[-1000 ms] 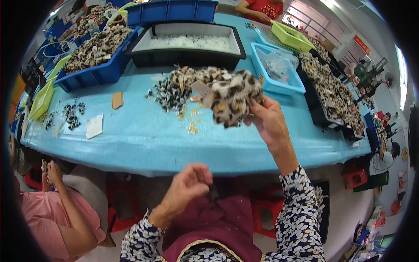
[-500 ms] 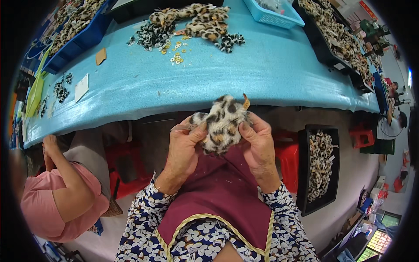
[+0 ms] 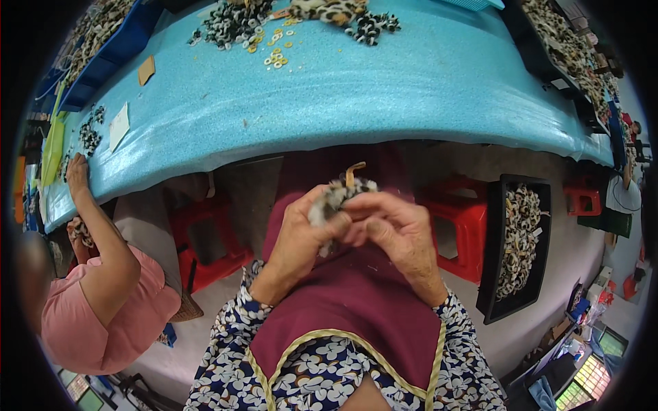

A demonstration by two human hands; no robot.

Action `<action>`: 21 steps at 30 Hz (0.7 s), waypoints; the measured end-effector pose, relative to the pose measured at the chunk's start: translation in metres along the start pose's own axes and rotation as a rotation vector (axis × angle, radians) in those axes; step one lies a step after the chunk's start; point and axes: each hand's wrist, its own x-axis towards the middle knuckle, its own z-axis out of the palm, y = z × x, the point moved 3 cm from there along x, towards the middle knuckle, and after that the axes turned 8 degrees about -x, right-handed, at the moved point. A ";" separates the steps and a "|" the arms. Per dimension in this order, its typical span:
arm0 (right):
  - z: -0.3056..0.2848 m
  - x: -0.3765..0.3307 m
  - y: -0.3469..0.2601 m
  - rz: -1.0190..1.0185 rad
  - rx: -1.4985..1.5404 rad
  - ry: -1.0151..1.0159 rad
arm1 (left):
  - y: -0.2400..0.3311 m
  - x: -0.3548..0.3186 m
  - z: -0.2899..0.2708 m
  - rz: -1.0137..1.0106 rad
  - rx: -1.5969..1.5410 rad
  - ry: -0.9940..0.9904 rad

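Observation:
A small spotted plush piece (image 3: 327, 200) in white, black and tan is bunched up in front of my apron. My left hand (image 3: 301, 222) is closed round it, thumb on the near side. My right hand (image 3: 404, 236) reaches in from the other side, its curled fingers against the fur beside the left thumb; its fingertips are partly blurred. A thin tan strip (image 3: 352, 175) sticks up from the top of the plush piece. My hands hide much of the fur.
The blue-covered table (image 3: 308, 103) holds black-and-white small parts (image 3: 236, 24), yellow and white rings (image 3: 276, 59) and more spotted plush (image 3: 329, 9). A black tray (image 3: 488, 301) of plush pieces stands at right, near a red stool (image 3: 460, 253). At left sits a co-worker in pink (image 3: 103, 308).
The plush piece was spread out between both hands; now it is bunched up in the left hand, with the right fingers brought inward. The co-worker's arm has reached onto the table.

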 end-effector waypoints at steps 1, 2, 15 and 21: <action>-0.005 0.002 0.001 0.022 -0.111 0.038 | -0.003 0.000 -0.005 -0.009 -0.003 0.013; -0.012 0.005 0.003 -0.092 -0.194 0.155 | -0.009 0.000 -0.009 -0.113 -0.249 0.041; -0.006 0.020 0.048 0.228 -0.095 0.146 | -0.028 0.005 -0.024 -0.433 -0.657 0.135; -0.004 0.023 0.044 0.271 -0.067 0.189 | -0.027 0.008 -0.023 -0.448 -0.603 0.208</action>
